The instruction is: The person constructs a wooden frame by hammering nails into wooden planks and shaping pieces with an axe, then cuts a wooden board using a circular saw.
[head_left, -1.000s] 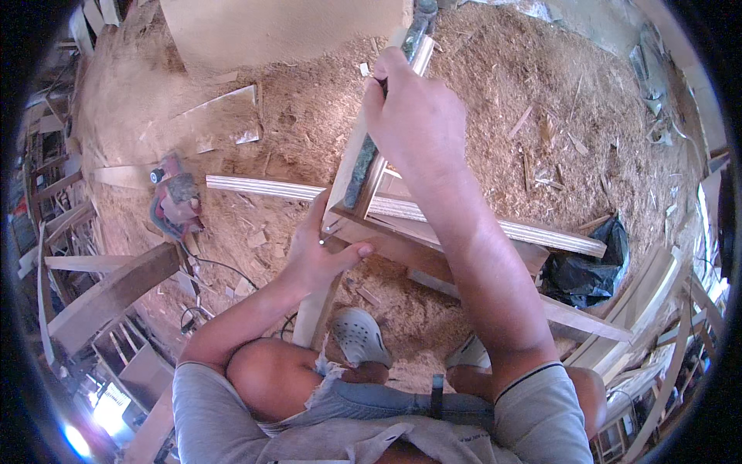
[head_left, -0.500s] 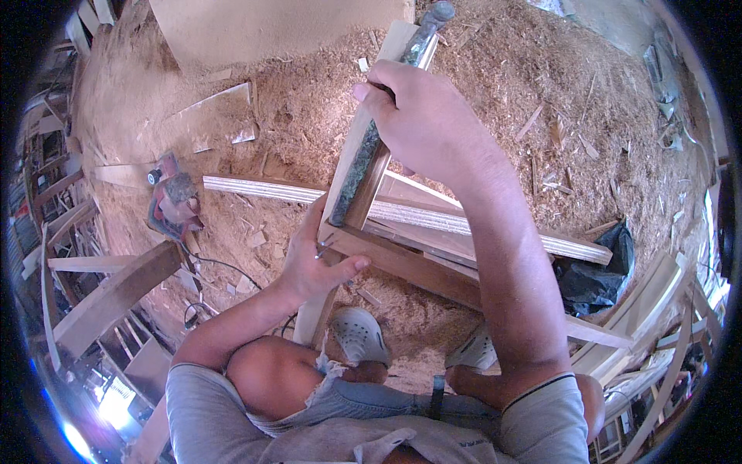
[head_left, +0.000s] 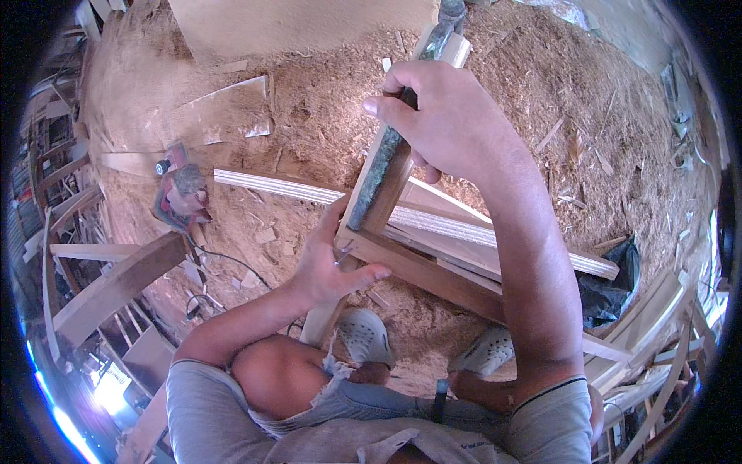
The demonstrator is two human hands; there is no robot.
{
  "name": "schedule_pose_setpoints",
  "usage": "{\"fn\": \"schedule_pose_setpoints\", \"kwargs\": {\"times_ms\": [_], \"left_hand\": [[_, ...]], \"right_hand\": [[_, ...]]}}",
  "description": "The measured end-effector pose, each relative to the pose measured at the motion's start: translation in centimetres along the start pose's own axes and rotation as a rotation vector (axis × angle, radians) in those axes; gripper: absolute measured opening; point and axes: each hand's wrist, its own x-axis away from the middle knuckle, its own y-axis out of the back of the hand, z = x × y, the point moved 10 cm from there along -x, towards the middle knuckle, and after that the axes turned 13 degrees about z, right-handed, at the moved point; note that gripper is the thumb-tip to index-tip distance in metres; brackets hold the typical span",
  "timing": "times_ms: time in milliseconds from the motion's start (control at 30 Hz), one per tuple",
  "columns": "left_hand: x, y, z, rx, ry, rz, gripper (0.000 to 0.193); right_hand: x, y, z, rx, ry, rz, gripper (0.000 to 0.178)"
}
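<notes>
A wooden frame of joined pieces point(head_left: 433, 271) stands tilted before me, its long beam running up and away. Along that beam lies a hammer point(head_left: 375, 182) with a worn, greenish handle. Its metal head is at the far end and its handle end is close to the corner joint. My right hand point(head_left: 456, 116) is closed round the handle's middle, knuckles up, some fingers hidden by the beam. At the joint, my left hand point(head_left: 325, 267) grips the frame, thumb stretched over the lower rail. Thin nails point(head_left: 344, 252) stick out by its palm; what pins them is unclear.
A red power tool point(head_left: 183, 193) with a dark cord lies left on the sawdust. A plywood strip point(head_left: 278, 185) crosses behind the frame. A black plastic bag point(head_left: 610, 286) and curved wooden pieces point(head_left: 641, 309) are at right. A large board point(head_left: 301, 27) lies at the far side.
The whole scene has shifted slightly right in view. My right thumb and index finger are a little farther apart round the hammer. The left hand keeps its place at the joint.
</notes>
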Motion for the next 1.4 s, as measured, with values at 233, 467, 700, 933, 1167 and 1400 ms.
{"fn": "schedule_pose_setpoints", "kwargs": {"times_ms": [233,467,700,933,1167,1400], "left_hand": [[-0.2,0.0,-0.7,-0.177,-0.051,0.003,0.115],[-0.2,0.1,0.2,-0.22,0.04,0.013,0.112],[0.0,0.7,0.2,-0.186,0.111,0.013,0.114],[-0.2,1.3,0.2,-0.277,0.065,0.027,0.115],[0.8,2.6,-2.2,-0.305,-0.295,-0.087,0.098],[2.7,2.2,-3.4,-0.52,-0.482,-0.124,0.074]], "right_hand": [[-0.6,-0.5,0.2,-0.062,0.041,0.054,0.033],[-1.1,-0.6,-0.3,-0.094,0.053,0.093,0.032],[-1.8,-1.1,0.1,-0.057,0.06,0.131,0.029],[-2.2,-1.2,0.1,-0.086,0.026,0.121,0.031],[-2.7,-1.5,0.4,-0.093,0.053,0.142,0.031],[-2.7,-1.4,0.4,-0.102,0.104,0.111,0.031]]}}
